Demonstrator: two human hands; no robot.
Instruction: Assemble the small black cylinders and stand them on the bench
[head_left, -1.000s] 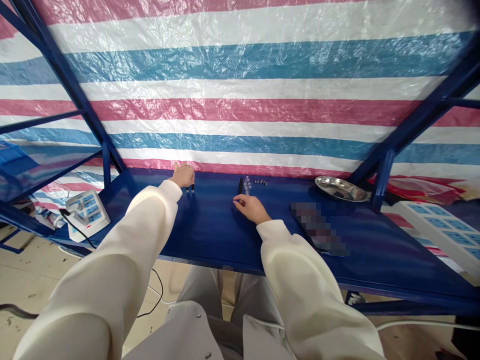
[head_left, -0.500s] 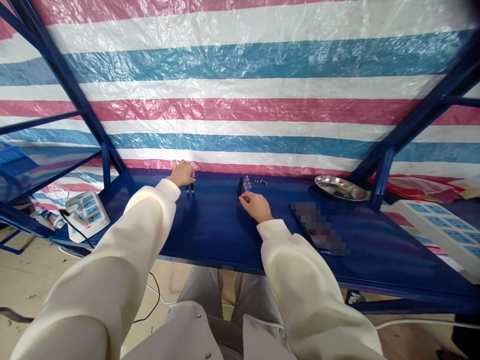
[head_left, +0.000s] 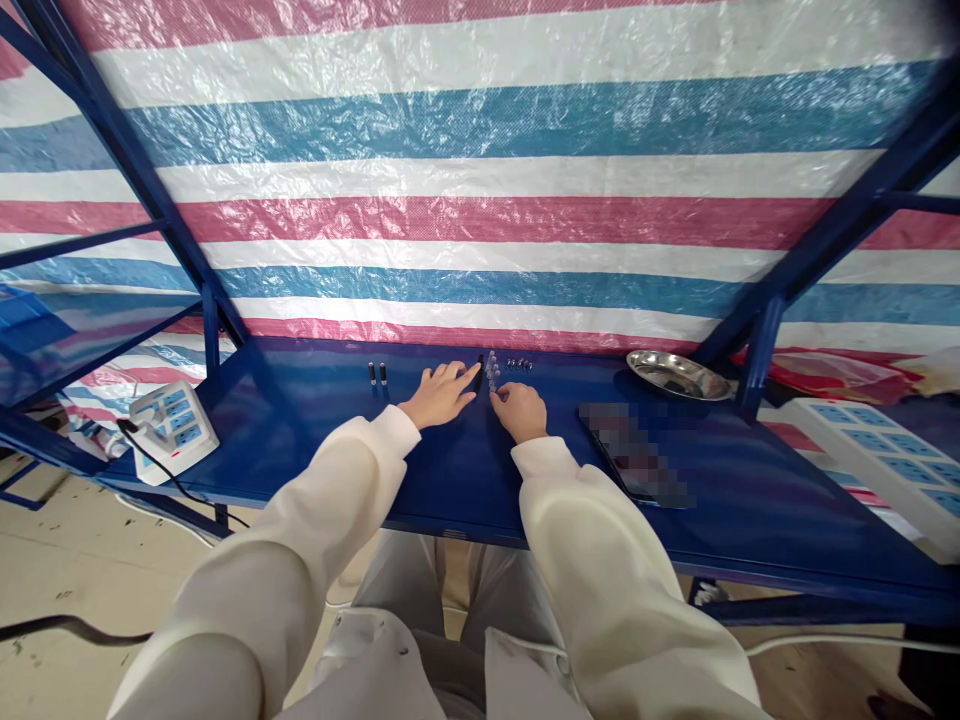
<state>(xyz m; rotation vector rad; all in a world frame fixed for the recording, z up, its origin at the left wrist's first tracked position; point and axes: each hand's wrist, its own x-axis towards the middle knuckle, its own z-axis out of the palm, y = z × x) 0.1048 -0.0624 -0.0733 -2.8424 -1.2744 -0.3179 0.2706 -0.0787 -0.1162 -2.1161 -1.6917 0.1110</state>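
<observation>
My left hand (head_left: 441,394) is over the middle of the blue table, its fingers spread. The fingertips reach the row of small black pieces (head_left: 479,372); whether they touch is hard to tell. My right hand (head_left: 523,410) is closed in a pinch at the near end of a row of small clear plastic pieces (head_left: 492,366). What lies between its fingertips is too small to make out. Two short black cylinders with light tops (head_left: 377,374) stand upright to the left of my left hand. Several small shiny metal parts (head_left: 519,364) lie just behind my right hand.
An oval metal dish (head_left: 679,376) stands at the back right. A phone with a blurred screen (head_left: 634,455) lies right of my right arm. White power strips are at the left (head_left: 176,432) and right (head_left: 881,460). A striped plastic sheet (head_left: 480,220) hangs behind the table (head_left: 450,470).
My left hand has left the two black cylinders, which now stand free, and moved right to the black pieces. My right hand has shifted slightly right, from the black row to the clear one.
</observation>
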